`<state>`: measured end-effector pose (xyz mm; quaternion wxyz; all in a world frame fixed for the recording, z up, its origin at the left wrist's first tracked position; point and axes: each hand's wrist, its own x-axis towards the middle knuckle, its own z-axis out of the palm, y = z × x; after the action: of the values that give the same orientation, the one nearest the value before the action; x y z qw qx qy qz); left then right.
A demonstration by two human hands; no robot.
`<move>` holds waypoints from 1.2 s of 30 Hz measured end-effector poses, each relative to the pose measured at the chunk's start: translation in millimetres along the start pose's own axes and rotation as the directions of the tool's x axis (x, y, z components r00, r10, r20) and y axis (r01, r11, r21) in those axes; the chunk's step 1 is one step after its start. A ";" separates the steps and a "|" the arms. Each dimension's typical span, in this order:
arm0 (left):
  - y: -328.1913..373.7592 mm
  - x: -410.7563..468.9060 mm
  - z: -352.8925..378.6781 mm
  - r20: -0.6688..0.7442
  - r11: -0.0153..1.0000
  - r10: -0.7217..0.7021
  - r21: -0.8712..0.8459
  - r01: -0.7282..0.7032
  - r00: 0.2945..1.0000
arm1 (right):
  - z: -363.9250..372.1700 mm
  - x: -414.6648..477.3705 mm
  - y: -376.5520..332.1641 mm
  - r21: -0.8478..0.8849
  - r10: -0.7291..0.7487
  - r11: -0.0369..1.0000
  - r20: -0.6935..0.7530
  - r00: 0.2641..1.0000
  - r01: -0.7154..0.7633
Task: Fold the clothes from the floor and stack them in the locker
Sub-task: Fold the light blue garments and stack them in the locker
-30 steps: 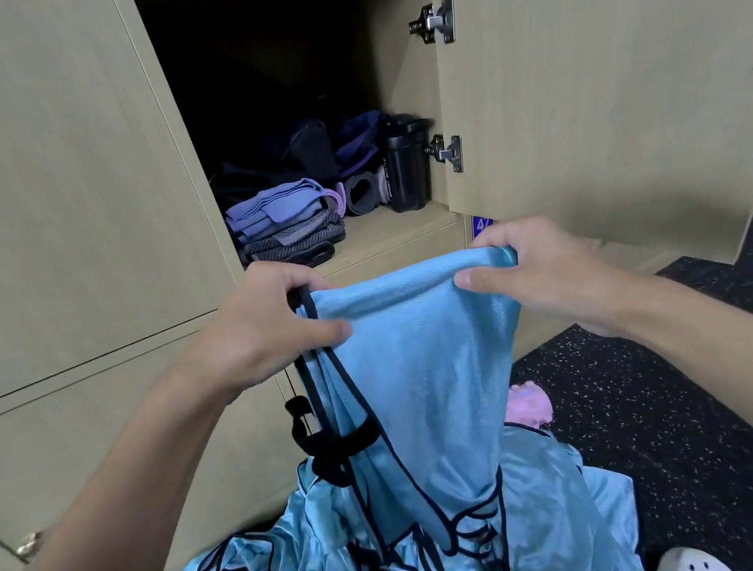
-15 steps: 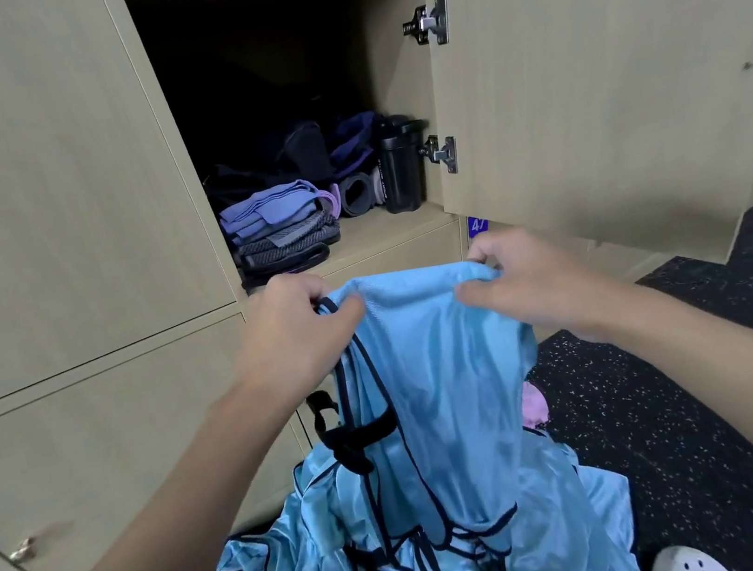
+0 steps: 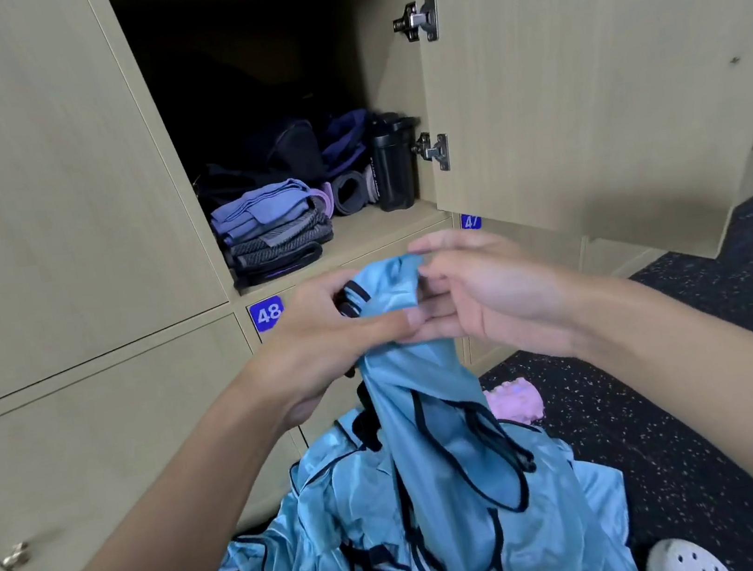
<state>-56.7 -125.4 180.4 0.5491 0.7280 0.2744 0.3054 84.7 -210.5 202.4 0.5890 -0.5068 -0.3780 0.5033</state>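
Head camera: both hands meet at the top edge of the blue garment (image 3: 434,423). The left hand (image 3: 323,337) curls round the bunched cloth and its black trim, and the right hand (image 3: 479,299) pinches the same edge between thumb and fingers, fingertips touching the left's. The garment hangs straight down from them, its long axis upright, its lower part heaped on the floor (image 3: 680,435). The open locker (image 3: 381,230) lies just beyond and above, with its folded stack (image 3: 269,233) nearer the left hand.
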 end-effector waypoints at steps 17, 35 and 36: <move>15.7 2.2 -21.9 -0.243 0.886 -0.213 -0.457 0.082 0.946 | 2.0 5.2 29.2 -0.269 -0.213 0.942 -0.011 0.977 0.202; 12.8 -8.4 -6.2 -0.270 0.980 0.041 -0.175 -0.091 0.962 | -10.0 5.6 23.1 -0.543 -0.279 0.800 0.039 0.960 0.254; 13.1 -8.1 -6.5 -0.264 0.983 0.057 -0.153 -0.100 0.963 | -10.2 6.5 22.6 -0.543 -0.296 0.798 0.025 0.955 0.262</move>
<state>-66.1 -130.4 193.3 0.5543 0.6446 0.2881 0.4408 91.0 -206.9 177.9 0.5007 -0.6061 -0.5568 0.2683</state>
